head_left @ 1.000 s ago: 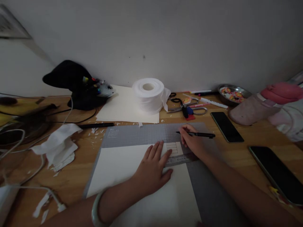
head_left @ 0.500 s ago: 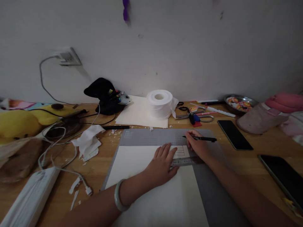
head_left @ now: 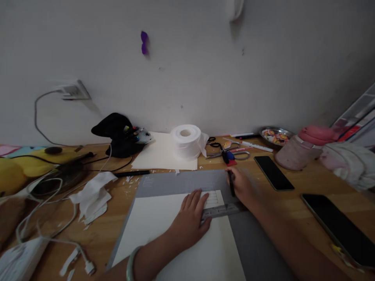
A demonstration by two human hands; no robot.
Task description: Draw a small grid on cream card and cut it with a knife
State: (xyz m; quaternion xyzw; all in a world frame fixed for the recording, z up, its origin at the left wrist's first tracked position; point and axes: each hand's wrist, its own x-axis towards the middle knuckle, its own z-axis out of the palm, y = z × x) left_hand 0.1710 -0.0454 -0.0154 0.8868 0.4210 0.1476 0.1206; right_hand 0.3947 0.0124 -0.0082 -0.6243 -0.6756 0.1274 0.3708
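My left hand (head_left: 190, 220) lies flat with fingers spread on a large white sheet (head_left: 164, 234), its fingertips by a small ruled grid (head_left: 212, 198) near the sheet's top right corner. A clear ruler (head_left: 221, 210) runs below the grid, partly under that hand's thumb side. Just right of the sheet, my right hand (head_left: 238, 183) is closed around a black pen (head_left: 231, 184), which stands steeply. Under the paper is a grey mat (head_left: 184, 181).
Behind the mat stand a white paper roll (head_left: 187, 146), scissors (head_left: 241, 155) and a black pouch (head_left: 117, 134). Two phones (head_left: 274, 173), a pink-lidded bottle (head_left: 300, 150) and a metal bowl (head_left: 275, 136) are at right. Cables, crumpled tissue (head_left: 93, 195) and a power strip (head_left: 25, 259) lie left.
The view has tilted up and turned right. The pen in my right hand has swung from nearly level to steep. My left hand stays on the paper and ruler.
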